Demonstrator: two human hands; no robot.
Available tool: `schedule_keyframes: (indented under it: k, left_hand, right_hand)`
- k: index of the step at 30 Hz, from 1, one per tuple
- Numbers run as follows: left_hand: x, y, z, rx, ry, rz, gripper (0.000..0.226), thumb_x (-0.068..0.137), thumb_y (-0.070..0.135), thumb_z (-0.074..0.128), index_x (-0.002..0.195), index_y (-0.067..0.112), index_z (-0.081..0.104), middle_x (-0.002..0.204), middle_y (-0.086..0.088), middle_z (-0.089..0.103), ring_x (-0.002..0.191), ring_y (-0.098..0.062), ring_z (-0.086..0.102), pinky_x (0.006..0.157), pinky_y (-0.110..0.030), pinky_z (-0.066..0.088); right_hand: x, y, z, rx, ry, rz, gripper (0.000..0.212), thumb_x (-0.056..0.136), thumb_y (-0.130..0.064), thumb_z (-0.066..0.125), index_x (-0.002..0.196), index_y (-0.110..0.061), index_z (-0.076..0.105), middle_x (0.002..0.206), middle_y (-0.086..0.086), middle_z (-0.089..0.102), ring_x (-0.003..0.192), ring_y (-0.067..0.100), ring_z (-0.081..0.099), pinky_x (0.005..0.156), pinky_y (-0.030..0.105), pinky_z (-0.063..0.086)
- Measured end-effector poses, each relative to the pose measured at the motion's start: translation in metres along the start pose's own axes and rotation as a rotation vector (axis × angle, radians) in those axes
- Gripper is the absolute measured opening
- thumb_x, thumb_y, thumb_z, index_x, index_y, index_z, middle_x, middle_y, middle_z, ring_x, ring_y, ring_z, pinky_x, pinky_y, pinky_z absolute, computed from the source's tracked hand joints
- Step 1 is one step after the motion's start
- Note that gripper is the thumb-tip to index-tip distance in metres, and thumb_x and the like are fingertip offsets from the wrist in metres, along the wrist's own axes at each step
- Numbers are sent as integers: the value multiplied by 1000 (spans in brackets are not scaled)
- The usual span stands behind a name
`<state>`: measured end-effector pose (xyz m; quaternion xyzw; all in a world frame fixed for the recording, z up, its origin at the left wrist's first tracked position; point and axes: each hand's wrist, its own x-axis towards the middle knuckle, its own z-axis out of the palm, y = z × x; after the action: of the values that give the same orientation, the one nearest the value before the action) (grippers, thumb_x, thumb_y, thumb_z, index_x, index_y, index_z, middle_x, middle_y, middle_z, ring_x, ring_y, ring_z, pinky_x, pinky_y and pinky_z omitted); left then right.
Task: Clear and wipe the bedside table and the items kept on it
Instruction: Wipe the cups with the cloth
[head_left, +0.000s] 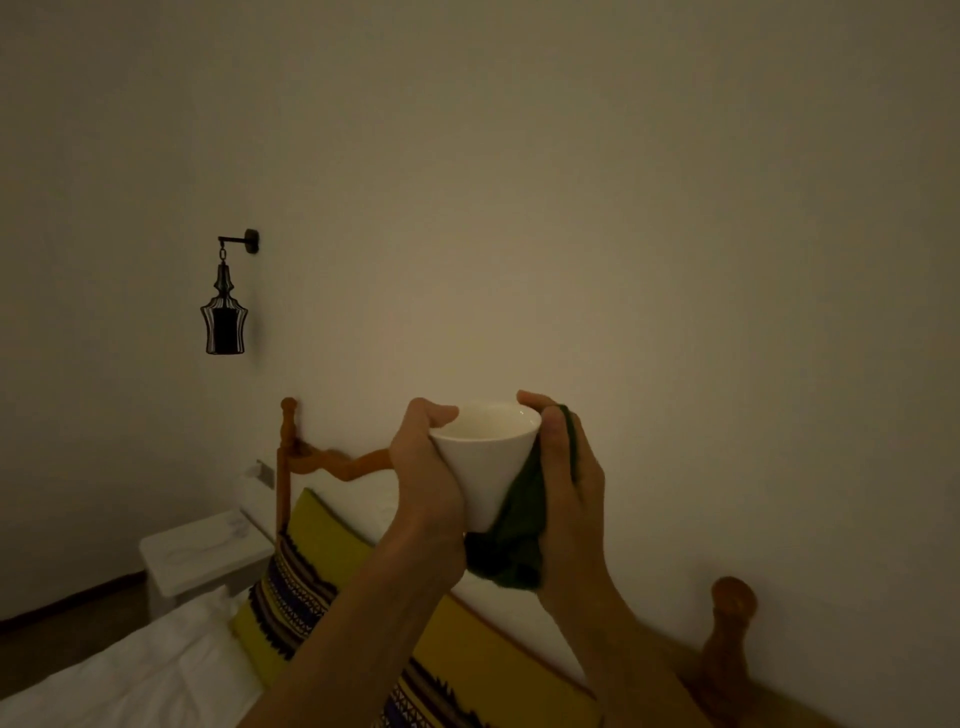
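A cup is held up before the wall, between the left hand and the right hand, a cloth between the right hand and the cup. Below lies a bed with pillows against the headboard. A bedside table stands left of the headboard, below a wall lamp.

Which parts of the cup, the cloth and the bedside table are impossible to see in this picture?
Head view only:
- Cup: its base is hidden by the green cloth and the left hand.
- Cloth: much of it is covered by the right hand.
- Bedside table: dim light; what lies on it cannot be made out, and the bed hides its lower part.
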<state>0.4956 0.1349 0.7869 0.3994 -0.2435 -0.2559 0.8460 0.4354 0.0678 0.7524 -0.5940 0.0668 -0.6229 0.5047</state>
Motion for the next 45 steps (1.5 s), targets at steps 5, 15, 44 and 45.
schedule_keyframes:
  k: [5, 15, 44, 45]
  left_hand:
    - [8, 9, -3, -53, 87, -47, 27, 91, 40, 47, 74, 20, 54, 38, 11, 57, 57, -15, 61, 35, -15, 42]
    - [13, 3, -17, 29, 100, -27, 32, 90, 37, 45, 63, 20, 48, 39, 11, 55, 52, -12, 52, 54, -23, 37]
    - [33, -18, -30, -77, -96, -189, 46, 84, 44, 42, 49, 22, 64, 57, 1, 64, 50, -17, 60, 46, -23, 48]
    - [33, -18, -29, -96, -113, -198, 46, 86, 46, 41, 57, 19, 66, 60, -1, 65, 51, -18, 62, 46, -24, 50]
  right_hand:
    - [-14, 2, 13, -309, 22, -234, 40, 94, -72, 34, 124, -51, 50, 120, -36, 59, 113, 0, 61, 88, 21, 57]
    - [9, 7, -1, -547, 48, -378, 26, 102, -33, 45, 108, -17, 64, 88, -11, 65, 77, 2, 63, 69, 9, 48]
    - [6, 11, -16, -291, -70, -46, 25, 98, -36, 52, 106, -18, 68, 95, -8, 72, 88, 13, 69, 77, 31, 60]
    - [8, 9, -16, -259, -92, -37, 27, 96, -40, 51, 103, -20, 68, 92, -10, 71, 85, 11, 69, 73, 27, 60]
